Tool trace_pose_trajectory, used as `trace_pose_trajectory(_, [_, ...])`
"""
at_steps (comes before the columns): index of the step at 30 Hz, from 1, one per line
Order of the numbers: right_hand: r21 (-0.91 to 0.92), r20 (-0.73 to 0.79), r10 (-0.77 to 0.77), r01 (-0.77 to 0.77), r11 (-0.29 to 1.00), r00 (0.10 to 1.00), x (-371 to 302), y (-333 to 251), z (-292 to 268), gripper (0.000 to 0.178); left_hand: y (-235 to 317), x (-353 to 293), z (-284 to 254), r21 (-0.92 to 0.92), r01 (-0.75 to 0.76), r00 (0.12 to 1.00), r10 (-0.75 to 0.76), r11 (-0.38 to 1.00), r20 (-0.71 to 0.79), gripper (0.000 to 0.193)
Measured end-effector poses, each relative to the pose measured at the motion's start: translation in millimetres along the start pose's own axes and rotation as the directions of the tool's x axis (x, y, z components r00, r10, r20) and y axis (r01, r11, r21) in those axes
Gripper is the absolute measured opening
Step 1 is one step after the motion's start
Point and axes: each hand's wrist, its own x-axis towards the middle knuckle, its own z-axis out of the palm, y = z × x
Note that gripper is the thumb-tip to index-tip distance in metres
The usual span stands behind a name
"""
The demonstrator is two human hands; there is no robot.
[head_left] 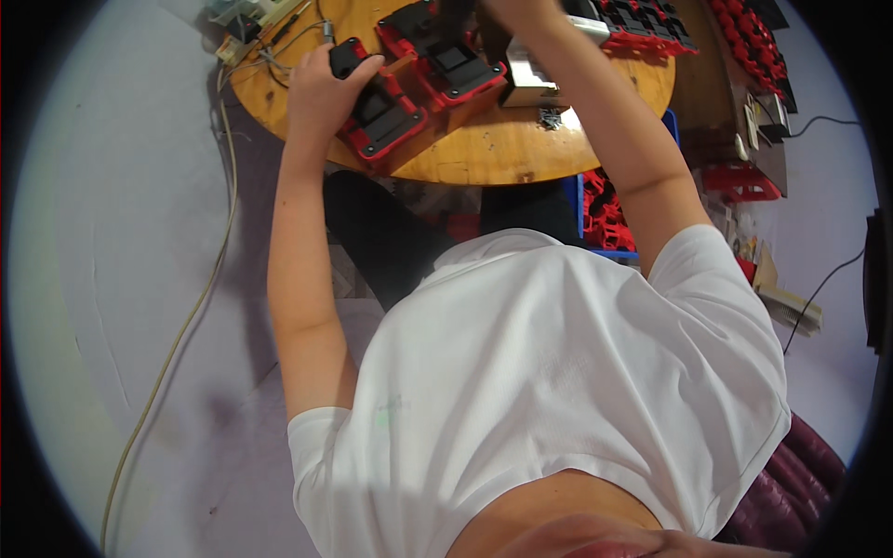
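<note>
A red-and-black plastic case (pixel 389 119) lies at the left of the round wooden table, its black top facing up. My left hand (pixel 321 91) grips its left side, thumb stretched over the top and fingers at the far end. A second red-and-black plastic case (pixel 456 67) lies just to its right, at a similar slant. My right hand (pixel 526 11) reaches over the far part of the table, partly cut off by the upper edge. Beside it is a dark object (pixel 454 17), too blurred to name; whether I hold it is hidden.
A shiny metal-sided box (pixel 530 79) stands right of the cases, with small metal pieces (pixel 551 118) near it on the wooden table (pixel 502 158). More red-and-black parts (pixel 646 26) lie far right. A blue crate (pixel 614 253) of red parts stands below. Cables (pixel 279 65) run along the left.
</note>
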Motion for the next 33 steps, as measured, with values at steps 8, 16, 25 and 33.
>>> trace_pose_trajectory(8, [-0.457, -0.091, -0.087, 0.036, 0.889, 0.992, -63.3, -22.8, -104.6, 0.035, -3.4, -2.4, -1.5, 0.082, 0.084, 0.995, -0.088, 0.993, 0.046, 0.081])
trace_pose_trajectory(16, [-0.455, -0.13, 0.089, -0.139, 0.88, 0.988, -64.3, -26.3, -101.8, 0.036, -5.4, -0.8, -4.2, 0.104, 0.085, 0.994, -0.091, 0.991, 0.062, 0.081])
trace_pose_trajectory(25, [0.037, -0.118, -0.17, 0.175, 0.984, 0.978, 0.2, 16.4, 22.3, 0.033, -16.6, -13.9, -15.7, -0.232, 0.168, 0.985, -0.171, 0.958, 0.007, 0.115])
trace_pose_trajectory(33, [0.15, -0.043, -0.08, 0.086, 0.985, 0.996, 3.6, 69.5, 114.1, 0.026, -35.6, -16.8, -3.1, -0.45, 0.42, 0.906, -0.335, 0.788, 0.259, 0.12])
